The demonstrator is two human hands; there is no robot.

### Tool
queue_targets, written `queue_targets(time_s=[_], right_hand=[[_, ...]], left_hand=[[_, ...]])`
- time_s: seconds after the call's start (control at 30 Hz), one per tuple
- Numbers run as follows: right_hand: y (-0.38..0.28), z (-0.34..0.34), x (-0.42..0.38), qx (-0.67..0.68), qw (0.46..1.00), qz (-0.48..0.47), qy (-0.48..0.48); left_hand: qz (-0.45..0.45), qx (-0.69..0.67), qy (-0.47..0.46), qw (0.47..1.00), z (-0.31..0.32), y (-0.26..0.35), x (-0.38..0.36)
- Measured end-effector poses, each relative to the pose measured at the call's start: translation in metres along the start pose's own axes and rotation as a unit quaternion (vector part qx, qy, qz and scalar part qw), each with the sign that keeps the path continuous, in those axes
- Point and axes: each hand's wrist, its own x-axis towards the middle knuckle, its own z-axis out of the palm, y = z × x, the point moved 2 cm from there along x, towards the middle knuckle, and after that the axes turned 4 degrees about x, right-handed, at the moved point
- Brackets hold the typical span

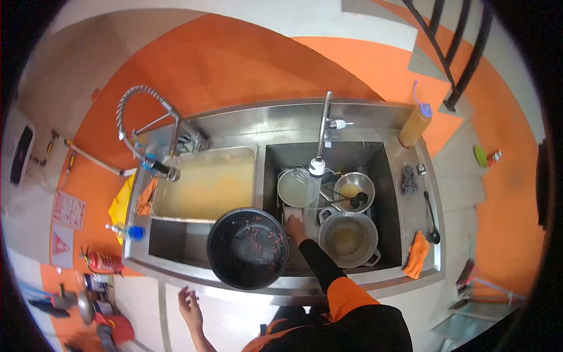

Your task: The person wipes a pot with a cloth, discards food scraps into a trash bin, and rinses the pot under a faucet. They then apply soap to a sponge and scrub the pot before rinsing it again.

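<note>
My right hand (295,229) reaches down into the right sink basin. Its fingers are curled at a pale flat-sided thing (291,212), whose kind I cannot make out. My left hand (189,302) hangs in front of the counter with fingers apart and nothing in it. Between the two hands a large black round basin (246,246), speckled with reddish scraps, rests over the sink's front edge. Close to my right hand are a pot (349,239) with brownish liquid, a steel bowl (353,190) with black ladles, and a round container (295,189) of cloudy water with a whisk.
A deep steel pan (205,182) of cloudy water sits over the left basin. Two spray faucets (316,168) (170,172) hang above. On the right ledge are a scouring pad (409,180), a black spoon (433,223), an orange cloth (416,255) and a brown-filled bottle (415,126).
</note>
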Motion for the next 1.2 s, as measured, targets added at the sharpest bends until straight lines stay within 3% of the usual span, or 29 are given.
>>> queue_targets(time_s=[0.03,0.1,0.23,0.33,0.53,0.7,0.77,0.87,0.93,1.0,1.1,1.17,1.2], right_hand=[[0.000,0.009,0.000,0.012,1.000,0.011,0.005],[0.000,0.023,0.000,0.013,0.994,-0.054,0.097],[0.011,0.039,0.019,0.040,0.997,0.006,0.071],[0.025,0.030,0.012,0.050,0.994,-0.038,0.093],[0.065,-0.024,0.003,0.102,0.992,-0.080,0.002],[0.078,-0.134,-0.031,0.102,0.994,0.035,-0.023],[0.096,-0.166,-0.039,0.119,0.990,0.049,0.065],[0.112,-0.207,-0.043,0.168,0.975,0.057,0.136],[0.130,-0.214,-0.027,0.144,0.973,0.041,0.176],[0.151,-0.217,-0.006,0.139,0.934,0.032,0.327],[0.185,-0.205,0.031,0.193,0.897,0.051,0.394],[0.220,-0.188,0.065,0.224,0.890,0.004,0.398],[0.238,-0.179,0.083,0.313,0.862,0.009,0.400]], left_hand=[[-0.005,0.012,0.002,1.000,-0.004,0.002,-0.002],[-0.031,0.033,0.009,0.999,-0.010,0.004,-0.003],[-0.012,0.051,-0.009,0.999,-0.021,-0.017,0.009],[-0.009,0.045,-0.012,0.999,-0.022,-0.020,0.018],[0.008,0.020,-0.002,1.000,-0.014,-0.021,0.042],[0.011,-0.022,0.017,1.000,-0.001,-0.013,0.057],[0.026,-0.012,-0.001,1.000,0.008,0.011,0.055],[-0.048,-0.025,-0.130,0.990,0.025,0.029,0.051],[-0.046,-0.018,-0.128,0.991,0.036,0.034,0.047],[-0.033,0.014,-0.120,0.992,0.046,0.036,0.047],[-0.028,0.014,-0.133,0.991,0.057,0.042,0.047],[0.020,0.003,-0.167,0.986,0.066,0.033,0.055],[0.019,-0.008,-0.171,0.985,0.068,0.035,0.054]])
